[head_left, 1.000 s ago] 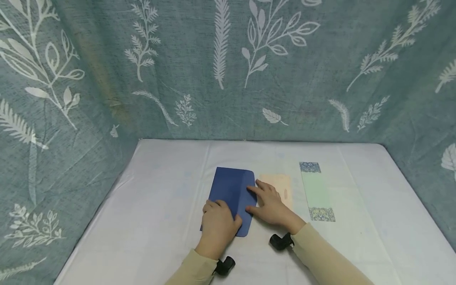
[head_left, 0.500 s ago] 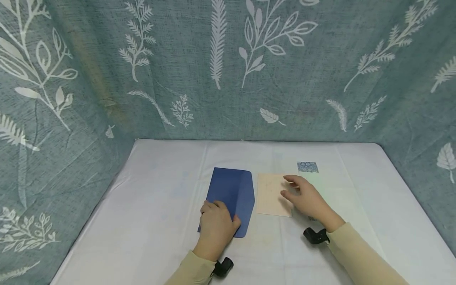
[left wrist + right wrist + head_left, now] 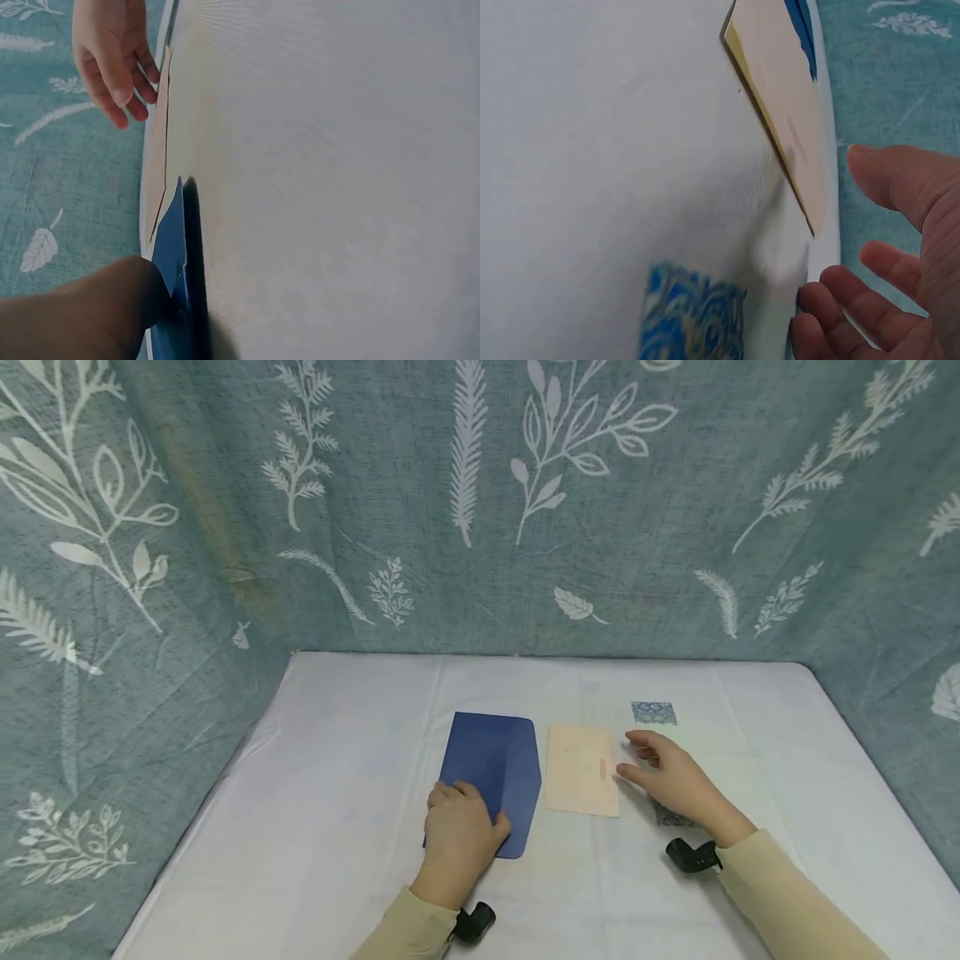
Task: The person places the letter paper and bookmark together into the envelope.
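Observation:
A dark blue envelope lies left of centre on the table, its flap spread out to the right. My left hand grips its lower part, fingers bent near the left edge and thumb over toward the flap. In the left wrist view the thumb sits against the blue envelope. Beside the envelope is a cream card with a small reddish mark. My right hand hovers with loosely bent fingers, holding nothing, over a mint-green paper strip with blue patterned ends. The hand hides most of that strip's middle.
A white cloth covers the table. Teal curtains with white leaf prints hang behind and along both sides. Black wrist cameras are strapped at both cuffs.
My right hand has left the envelope's flap and moved right, past the cream card to the green strip, uncovering the card. My left hand has stayed on the envelope.

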A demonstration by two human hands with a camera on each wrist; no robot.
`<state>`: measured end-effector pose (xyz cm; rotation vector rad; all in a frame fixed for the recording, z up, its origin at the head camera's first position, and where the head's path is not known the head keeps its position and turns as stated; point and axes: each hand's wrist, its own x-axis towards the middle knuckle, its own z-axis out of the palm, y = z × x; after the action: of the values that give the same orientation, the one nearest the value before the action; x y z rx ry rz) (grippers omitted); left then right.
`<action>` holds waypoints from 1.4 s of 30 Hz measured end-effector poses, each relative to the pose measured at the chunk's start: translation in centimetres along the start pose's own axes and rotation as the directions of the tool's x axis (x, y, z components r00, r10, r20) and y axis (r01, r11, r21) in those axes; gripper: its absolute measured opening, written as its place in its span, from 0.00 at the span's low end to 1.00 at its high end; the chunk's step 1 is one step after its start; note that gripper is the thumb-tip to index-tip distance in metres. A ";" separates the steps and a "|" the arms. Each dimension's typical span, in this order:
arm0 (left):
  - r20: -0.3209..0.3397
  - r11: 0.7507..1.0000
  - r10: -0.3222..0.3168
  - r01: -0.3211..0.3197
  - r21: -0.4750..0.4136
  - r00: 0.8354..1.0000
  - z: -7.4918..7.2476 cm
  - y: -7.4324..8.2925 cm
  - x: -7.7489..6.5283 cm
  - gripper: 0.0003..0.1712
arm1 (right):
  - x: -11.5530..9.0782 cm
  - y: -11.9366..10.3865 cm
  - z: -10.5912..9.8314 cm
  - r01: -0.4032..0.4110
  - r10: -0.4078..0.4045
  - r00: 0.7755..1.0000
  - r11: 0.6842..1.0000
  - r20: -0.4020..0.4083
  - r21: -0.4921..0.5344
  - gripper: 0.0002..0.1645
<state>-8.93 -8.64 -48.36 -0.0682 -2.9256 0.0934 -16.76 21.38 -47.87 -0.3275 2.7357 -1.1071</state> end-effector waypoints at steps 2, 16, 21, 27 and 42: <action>0.003 1.000 -0.003 0.003 -0.002 1.000 0.0 0.1 -0.1 0.44 | 0.3 -0.1 0.2 0.000 0.000 1.000 1.000 0.006 0.003 0.40; -0.023 0.999 -0.012 0.011 -0.044 1.000 0.2 -0.2 -0.1 0.45 | 3.4 -0.6 1.6 -0.030 0.033 0.997 0.999 0.069 -0.043 0.54; -0.023 0.998 -0.017 0.016 -0.062 1.000 0.3 -0.4 0.0 0.45 | 3.6 -1.0 1.6 -0.062 0.064 0.996 0.998 0.059 -0.034 0.54; -0.024 0.998 -0.011 0.009 -0.055 1.000 0.4 -0.6 0.0 0.46 | 3.7 -0.9 1.9 -0.075 0.076 0.996 0.996 0.044 -0.038 0.51; -0.051 0.998 -0.010 0.007 -0.055 0.999 0.5 -0.7 -0.2 0.46 | 3.5 -0.8 2.3 -0.101 0.102 0.994 0.994 0.037 -0.032 0.49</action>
<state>-8.85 -9.40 -48.86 -0.0660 -2.8767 0.0094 -19.50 18.41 -49.22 -0.2092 2.7044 -1.0240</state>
